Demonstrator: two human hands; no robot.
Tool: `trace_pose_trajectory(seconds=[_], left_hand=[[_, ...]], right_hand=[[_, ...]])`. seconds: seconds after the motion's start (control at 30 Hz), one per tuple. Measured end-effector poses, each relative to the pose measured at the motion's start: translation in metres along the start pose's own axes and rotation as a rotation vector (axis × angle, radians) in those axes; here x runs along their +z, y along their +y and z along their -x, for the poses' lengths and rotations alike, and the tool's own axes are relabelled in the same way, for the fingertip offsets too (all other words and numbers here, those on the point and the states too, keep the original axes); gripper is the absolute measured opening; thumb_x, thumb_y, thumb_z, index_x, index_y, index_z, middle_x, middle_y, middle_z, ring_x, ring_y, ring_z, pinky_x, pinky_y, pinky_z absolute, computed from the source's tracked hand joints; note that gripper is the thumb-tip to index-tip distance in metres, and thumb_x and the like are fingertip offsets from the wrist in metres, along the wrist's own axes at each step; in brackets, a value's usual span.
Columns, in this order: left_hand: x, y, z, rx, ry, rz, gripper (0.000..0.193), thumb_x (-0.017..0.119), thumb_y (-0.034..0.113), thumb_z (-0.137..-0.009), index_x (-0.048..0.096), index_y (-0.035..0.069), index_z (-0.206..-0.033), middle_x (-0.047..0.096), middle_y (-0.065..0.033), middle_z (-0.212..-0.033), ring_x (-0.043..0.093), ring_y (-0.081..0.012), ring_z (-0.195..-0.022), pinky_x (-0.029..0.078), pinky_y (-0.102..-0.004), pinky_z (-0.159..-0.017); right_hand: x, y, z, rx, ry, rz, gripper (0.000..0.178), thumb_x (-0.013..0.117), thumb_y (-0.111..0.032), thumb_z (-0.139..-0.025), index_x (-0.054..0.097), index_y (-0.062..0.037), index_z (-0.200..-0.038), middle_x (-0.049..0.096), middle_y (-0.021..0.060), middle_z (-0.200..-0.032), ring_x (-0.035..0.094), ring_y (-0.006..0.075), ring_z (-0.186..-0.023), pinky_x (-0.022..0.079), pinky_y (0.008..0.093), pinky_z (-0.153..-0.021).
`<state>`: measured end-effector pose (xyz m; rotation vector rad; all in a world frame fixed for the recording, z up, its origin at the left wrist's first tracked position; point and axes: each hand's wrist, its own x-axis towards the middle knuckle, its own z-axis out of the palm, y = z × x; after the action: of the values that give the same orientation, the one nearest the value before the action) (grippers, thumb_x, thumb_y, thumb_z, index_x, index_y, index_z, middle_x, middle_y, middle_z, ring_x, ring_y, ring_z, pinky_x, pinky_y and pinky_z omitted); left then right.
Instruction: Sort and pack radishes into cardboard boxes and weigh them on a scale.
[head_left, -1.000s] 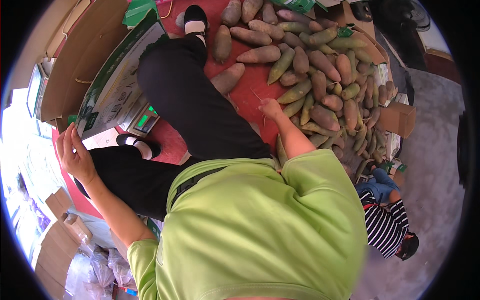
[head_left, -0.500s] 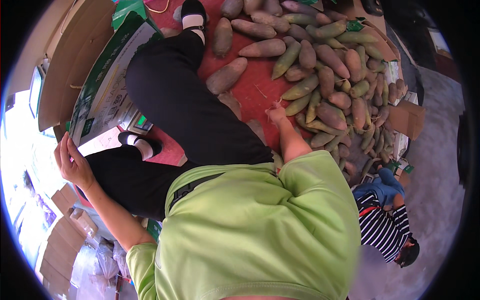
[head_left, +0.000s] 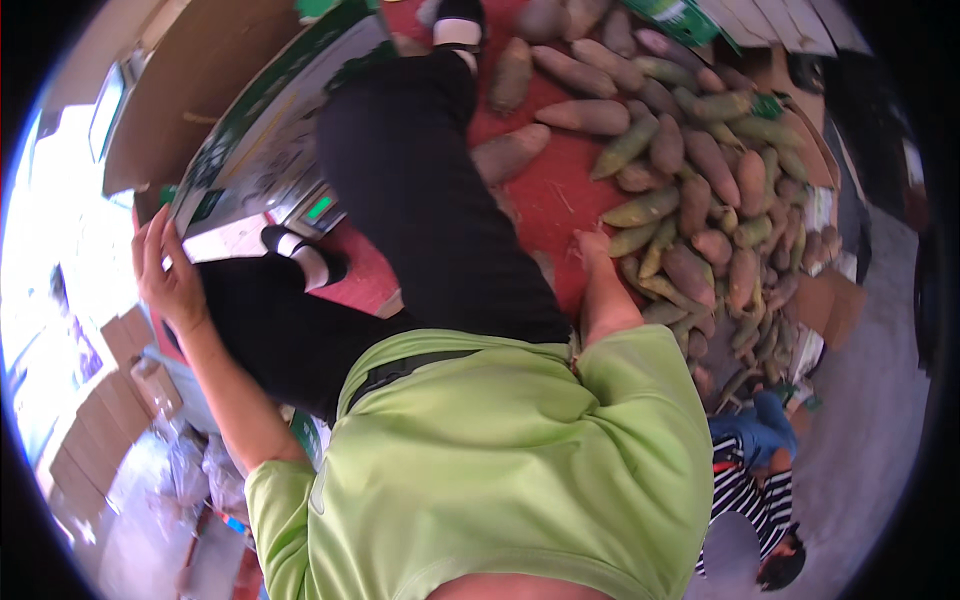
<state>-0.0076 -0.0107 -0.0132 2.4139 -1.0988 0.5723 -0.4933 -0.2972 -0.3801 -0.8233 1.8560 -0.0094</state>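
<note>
With my left hand [head_left: 170, 280] I grip the near corner of a white and green carton [head_left: 262, 135], thumb and fingers at its edge. The carton stands tilted along my bent legs. My right hand [head_left: 593, 248] is low over the red floor covering [head_left: 560, 195], at the left edge of a big heap of radishes [head_left: 690, 200], greenish and dull pinkish-brown. Its fingers point away from me and are blurred, so whether they hold anything is unclear. A loose radish [head_left: 510, 153] rests on the red surface by my knee.
A scale with a lit green display [head_left: 318, 208] stands between the carton and my legs. Brown cardboard [head_left: 180, 110] rises behind the carton. Clear plastic bags [head_left: 185, 465] are at lower left. Another person in a striped top [head_left: 745, 500] bends at lower right.
The whole view has shifted, so the heap and carton appear further right. My left hand stays on the carton edge, and my right hand remains by the heap.
</note>
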Motion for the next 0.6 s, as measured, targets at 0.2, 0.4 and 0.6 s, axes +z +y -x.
trace_pose_trajectory(seconds=[0.2, 0.4, 0.6], left_hand=[[-0.006, 0.007, -0.001, 0.028, 0.044, 0.003, 0.011, 0.066, 0.005, -0.084, 0.070, 0.006, -0.094, 0.065, -0.0084, -0.086, 0.063, -0.0194, -0.078, 0.050, -0.0296, -0.067], [-0.005, 0.005, -0.004, 0.022, 0.095, 0.063, 0.010, 0.069, 0.007, -0.083, 0.070, 0.006, -0.092, 0.065, -0.0074, -0.084, 0.063, -0.0194, -0.075, 0.050, -0.0292, -0.065], [-0.013, 0.002, 0.000, -0.013, 0.090, 0.037, 0.010, 0.068, 0.009, -0.084, 0.070, 0.006, -0.093, 0.064, -0.0070, -0.085, 0.063, -0.0189, -0.075, 0.050, -0.0285, -0.066]], right_hand=[[-0.016, -0.014, 0.000, 0.017, 0.049, -0.352, 0.020, 0.055, -0.002, -0.085, 0.061, -0.0076, -0.103, 0.062, 0.0059, -0.082, 0.060, 0.0182, -0.060, 0.051, 0.0312, -0.052], [-0.030, -0.031, 0.004, -0.192, 0.109, -0.228, 0.002, 0.061, -0.009, -0.085, 0.060, -0.0079, -0.086, 0.055, 0.0040, -0.066, 0.052, 0.0160, -0.050, 0.042, 0.0313, -0.043], [-0.027, -0.049, 0.039, -0.055, 0.094, -0.129, 0.013, 0.067, -0.014, -0.081, 0.063, -0.0022, -0.085, 0.056, 0.0063, -0.066, 0.050, 0.0180, -0.049, 0.039, 0.0333, -0.042]])
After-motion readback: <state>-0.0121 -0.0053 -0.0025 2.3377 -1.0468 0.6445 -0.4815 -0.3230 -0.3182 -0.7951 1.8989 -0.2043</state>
